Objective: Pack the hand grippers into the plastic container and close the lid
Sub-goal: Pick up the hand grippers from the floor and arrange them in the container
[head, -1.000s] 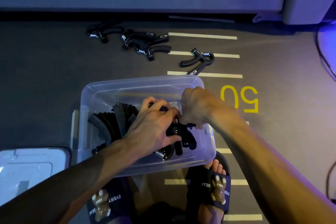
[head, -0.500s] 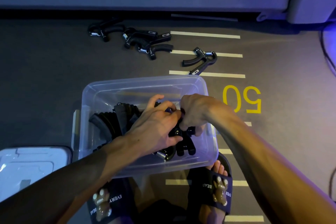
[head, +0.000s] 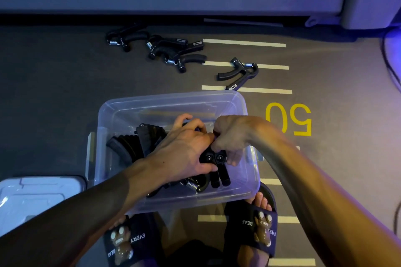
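Head view: left hand (head: 184,154) and right hand (head: 230,138), fingers curled, both grip black hand grippers (head: 214,165) inside the clear container (head: 173,102), toward its right wall. Loose grippers (head: 173,50) lie beyond its far edge; lid (head: 32,197) left.

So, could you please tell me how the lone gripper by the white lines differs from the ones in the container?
The lone gripper lies on the floor, apart and untouched; the packed grippers sit inside the container, with the left hand and right hand on them. The lone gripper lies flat with handles spread; the packed grippers stand crowded side by side. All are black, with metal springs.
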`<state>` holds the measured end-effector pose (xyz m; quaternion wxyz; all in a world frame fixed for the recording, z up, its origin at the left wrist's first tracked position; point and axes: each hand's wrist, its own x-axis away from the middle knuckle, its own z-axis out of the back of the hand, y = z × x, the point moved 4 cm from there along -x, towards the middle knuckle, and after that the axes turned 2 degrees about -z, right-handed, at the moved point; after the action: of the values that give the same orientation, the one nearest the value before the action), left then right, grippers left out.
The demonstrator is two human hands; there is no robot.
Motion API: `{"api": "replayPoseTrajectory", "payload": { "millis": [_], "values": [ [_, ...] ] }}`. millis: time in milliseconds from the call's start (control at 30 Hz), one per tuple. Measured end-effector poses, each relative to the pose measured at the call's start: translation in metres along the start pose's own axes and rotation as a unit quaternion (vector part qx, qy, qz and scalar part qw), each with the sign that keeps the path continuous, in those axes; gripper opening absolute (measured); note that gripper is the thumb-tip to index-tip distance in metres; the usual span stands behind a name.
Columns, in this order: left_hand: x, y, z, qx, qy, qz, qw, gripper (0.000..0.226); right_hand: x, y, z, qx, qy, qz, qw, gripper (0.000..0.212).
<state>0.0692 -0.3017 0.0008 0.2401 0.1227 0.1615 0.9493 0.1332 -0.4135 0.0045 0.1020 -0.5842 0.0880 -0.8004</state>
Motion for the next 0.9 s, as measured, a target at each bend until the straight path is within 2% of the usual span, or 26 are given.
{"api": "replayPoseTrajectory", "payload": {
  "millis": [200, 333, 400, 467, 533, 600, 667, 733, 800, 900],
  "values": [
    [-0.007, 0.004, -0.001, -0.006, 0.004, 0.000, 1.000, 0.053, 0.014, 0.001, 0.003, -0.042, -0.010, -0.008, 0.999, 0.026],
    [-0.008, 0.005, 0.001, 0.018, 0.000, -0.013, 1.000, 0.051, 0.028, 0.008, 0.020, -0.113, 0.002, 0.035, 0.993, 0.024],
    [-0.010, 0.004, 0.002, 0.026, -0.001, -0.019, 0.999, 0.050, 0.033, 0.014, 0.043, -0.186, 0.066, 0.091, 0.976, 0.020],
    [-0.011, 0.004, 0.003, 0.029, 0.001, -0.029, 0.999, 0.047, 0.030, 0.025, 0.070, -0.264, 0.167, 0.130, 0.941, 0.017],
    [-0.013, 0.003, 0.002, 0.023, -0.003, -0.044, 0.999, 0.047, 0.014, 0.041, 0.095, -0.313, 0.285, 0.135, 0.896, 0.015],
    [-0.015, 0.001, 0.002, 0.022, -0.019, -0.055, 0.998, 0.052, -0.015, 0.058, 0.110, -0.317, 0.358, 0.102, 0.872, 0.015],
    [-0.018, -0.002, 0.002, 0.021, -0.041, -0.060, 0.997, 0.059, -0.054, 0.073, 0.117, -0.304, 0.362, 0.055, 0.880, 0.015],
    [-0.021, -0.004, 0.002, 0.017, -0.055, -0.064, 0.996, 0.062, -0.088, 0.082, 0.117, -0.284, 0.337, 0.016, 0.897, 0.026],
    [-0.023, -0.004, 0.002, 0.014, -0.065, -0.067, 0.996, 0.062, -0.111, 0.084, 0.114, -0.231, 0.317, 0.007, 0.920, 0.038],
    [-0.023, -0.004, 0.003, 0.002, -0.072, -0.075, 0.995, 0.063, -0.127, 0.082, 0.105, -0.178, 0.296, 0.021, 0.938, 0.039]
  ]
}}
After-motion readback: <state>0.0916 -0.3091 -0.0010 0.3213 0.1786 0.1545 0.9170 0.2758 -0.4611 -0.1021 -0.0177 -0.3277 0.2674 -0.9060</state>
